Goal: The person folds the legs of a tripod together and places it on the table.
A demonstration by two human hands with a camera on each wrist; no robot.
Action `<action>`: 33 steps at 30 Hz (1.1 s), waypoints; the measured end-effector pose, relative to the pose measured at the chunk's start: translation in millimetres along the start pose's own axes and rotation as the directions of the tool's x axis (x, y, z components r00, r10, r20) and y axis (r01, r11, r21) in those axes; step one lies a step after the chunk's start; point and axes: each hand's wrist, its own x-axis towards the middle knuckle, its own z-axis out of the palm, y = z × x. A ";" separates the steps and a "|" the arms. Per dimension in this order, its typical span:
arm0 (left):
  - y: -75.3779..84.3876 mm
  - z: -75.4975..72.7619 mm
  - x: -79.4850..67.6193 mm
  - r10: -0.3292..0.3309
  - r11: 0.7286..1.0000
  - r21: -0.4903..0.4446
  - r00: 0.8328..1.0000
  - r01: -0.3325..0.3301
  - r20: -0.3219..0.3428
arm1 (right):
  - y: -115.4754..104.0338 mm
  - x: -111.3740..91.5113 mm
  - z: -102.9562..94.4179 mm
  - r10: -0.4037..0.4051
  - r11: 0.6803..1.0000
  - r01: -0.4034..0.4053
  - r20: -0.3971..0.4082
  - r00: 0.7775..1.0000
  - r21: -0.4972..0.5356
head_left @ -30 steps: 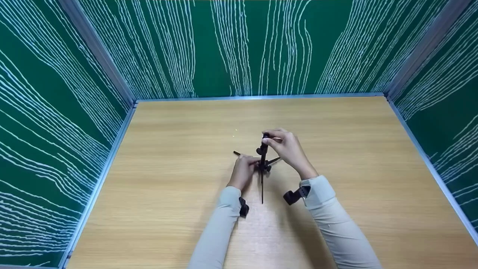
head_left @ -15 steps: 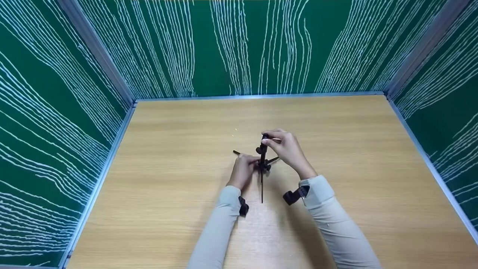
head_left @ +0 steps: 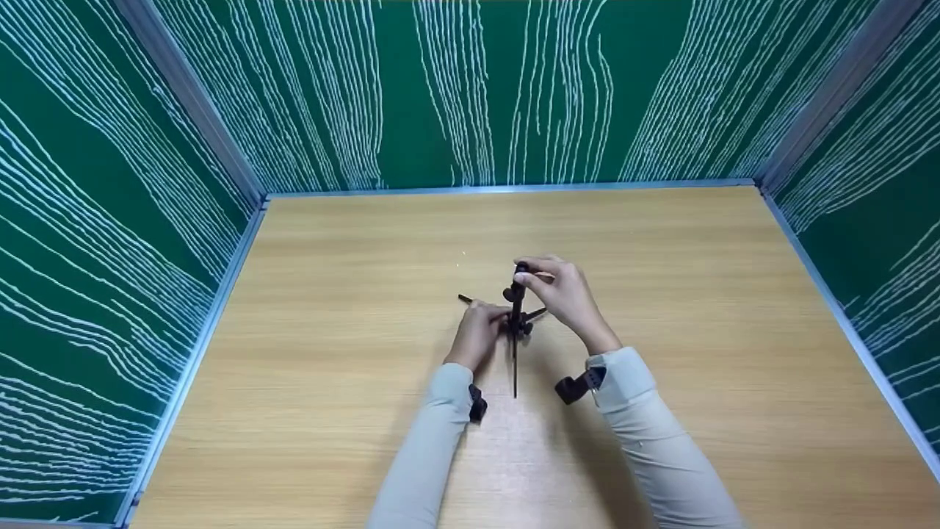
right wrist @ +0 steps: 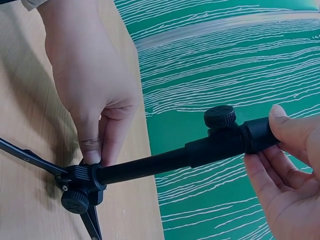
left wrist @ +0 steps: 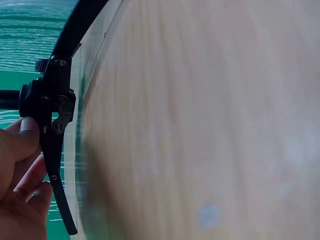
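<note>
A small black tripod [head_left: 518, 303] stands on the table with its legs spread and its column upright. My right hand [head_left: 569, 295] pinches the top of the column between thumb and fingers, as the right wrist view shows. Just below that grip, a round knob [right wrist: 220, 116] sticks out from the column's collar. Low down, my left hand [head_left: 477, 332] holds the tripod by the hub, its thumb against the leg joint. A second knob [right wrist: 75, 201] sits on the hub. In the left wrist view, one leg [left wrist: 60, 195] runs down past the left fingers, which partly hide behind it.
The wooden table [head_left: 330, 308] surrounds the tripod on all sides. Green panels [head_left: 411, 95] with white wavy lines rise behind and at both sides, set in metal frames. Tiny pale specks [head_left: 460, 258] lie beyond the left hand. Each wrist carries a black camera.
</note>
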 end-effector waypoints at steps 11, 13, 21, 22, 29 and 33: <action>-4.2 -8.2 3.8 0.026 0.999 0.016 0.992 -0.028 0.124 | 0.1 -2.1 1.0 0.006 1.000 -0.006 -0.018 1.000 0.004; -5.1 -9.7 4.8 0.039 0.999 0.029 0.989 -0.043 0.140 | 0.0 -2.3 1.1 0.011 1.000 -0.011 -0.013 1.000 0.008; -4.1 -13.5 7.6 0.087 0.992 0.079 0.983 -0.101 0.161 | 1.3 -2.9 0.5 0.017 1.000 -0.017 -0.012 1.000 0.006; -3.7 -13.7 7.7 0.080 0.992 0.079 0.984 -0.093 0.162 | 1.2 -3.0 0.5 0.019 1.000 -0.019 -0.009 1.000 0.007; -1.6 -15.2 6.3 0.100 0.982 0.142 0.984 -0.122 0.150 | 2.0 -3.4 1.2 0.013 1.000 -0.013 -0.007 1.000 0.006; -2.0 -15.2 5.5 0.143 0.972 0.171 0.981 -0.164 0.129 | 2.3 -3.5 1.4 0.005 1.000 -0.005 -0.008 1.000 -0.001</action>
